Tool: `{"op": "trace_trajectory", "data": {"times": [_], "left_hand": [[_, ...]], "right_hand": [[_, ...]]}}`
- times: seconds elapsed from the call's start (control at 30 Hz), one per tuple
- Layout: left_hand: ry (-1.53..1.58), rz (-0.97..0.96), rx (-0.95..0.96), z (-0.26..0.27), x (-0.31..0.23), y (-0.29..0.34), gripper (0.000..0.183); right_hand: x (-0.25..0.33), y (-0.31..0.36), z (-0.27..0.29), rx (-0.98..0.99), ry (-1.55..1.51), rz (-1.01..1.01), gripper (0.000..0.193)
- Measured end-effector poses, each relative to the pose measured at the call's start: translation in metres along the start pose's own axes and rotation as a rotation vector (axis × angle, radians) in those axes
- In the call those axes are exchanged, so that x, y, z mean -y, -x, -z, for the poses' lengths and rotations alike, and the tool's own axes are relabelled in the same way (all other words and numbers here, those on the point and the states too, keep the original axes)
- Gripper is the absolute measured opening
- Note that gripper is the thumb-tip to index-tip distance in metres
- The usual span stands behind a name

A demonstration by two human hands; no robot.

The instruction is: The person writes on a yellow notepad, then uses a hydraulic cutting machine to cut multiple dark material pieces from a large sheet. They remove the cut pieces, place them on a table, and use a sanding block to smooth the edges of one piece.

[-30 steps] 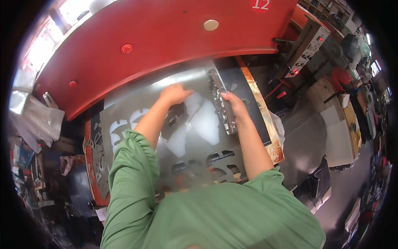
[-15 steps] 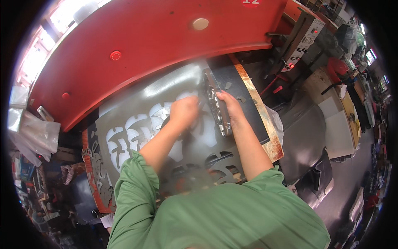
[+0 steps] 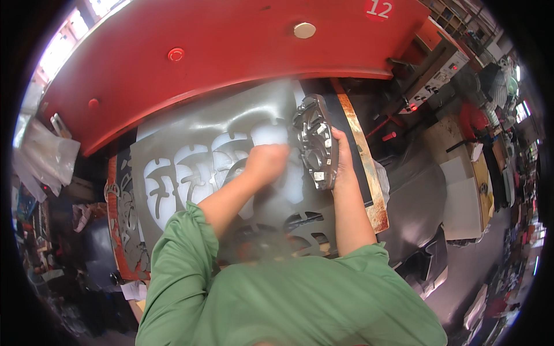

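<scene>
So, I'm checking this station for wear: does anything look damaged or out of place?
The orange strip, right of the right hand, looks worn: brown, rust-like patches, plainest at the near end. Grey scraps lie jumbled at the left, perhaps ordinary offcuts.

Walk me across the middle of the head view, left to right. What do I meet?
Crumpled clear plastic, left grip, dark metal tool, right grip holding that tool, rusty board edge, pale panel.
</scene>
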State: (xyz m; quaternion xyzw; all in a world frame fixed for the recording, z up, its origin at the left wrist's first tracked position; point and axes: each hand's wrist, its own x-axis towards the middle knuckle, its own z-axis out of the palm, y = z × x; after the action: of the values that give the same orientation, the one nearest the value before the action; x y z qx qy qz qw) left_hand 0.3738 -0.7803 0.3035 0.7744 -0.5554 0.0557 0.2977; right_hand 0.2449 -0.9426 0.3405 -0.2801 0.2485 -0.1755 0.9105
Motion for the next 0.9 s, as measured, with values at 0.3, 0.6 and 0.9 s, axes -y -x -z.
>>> {"op": "trace_trajectory", "data": {"times": [0.3,0.6,0.9], "left_hand": [[-0.045,-0.127,0.011,0.001,-0.015,0.007,0.013],[0.011,-0.007,0.023,0.009,-0.017,0.013,0.012],[0.423,0.772,0.081,0.023,0.041,-0.031,0.027]], "right_hand": [[-0.003,0.001,-0.004,0.046,0.027,0.021,0.038],[-0.005,-0.001,0.0,0.058,0.062,-0.003,0.043],[0.018,0.009,0.032,0.199,-0.098,0.063,0.045]]}}
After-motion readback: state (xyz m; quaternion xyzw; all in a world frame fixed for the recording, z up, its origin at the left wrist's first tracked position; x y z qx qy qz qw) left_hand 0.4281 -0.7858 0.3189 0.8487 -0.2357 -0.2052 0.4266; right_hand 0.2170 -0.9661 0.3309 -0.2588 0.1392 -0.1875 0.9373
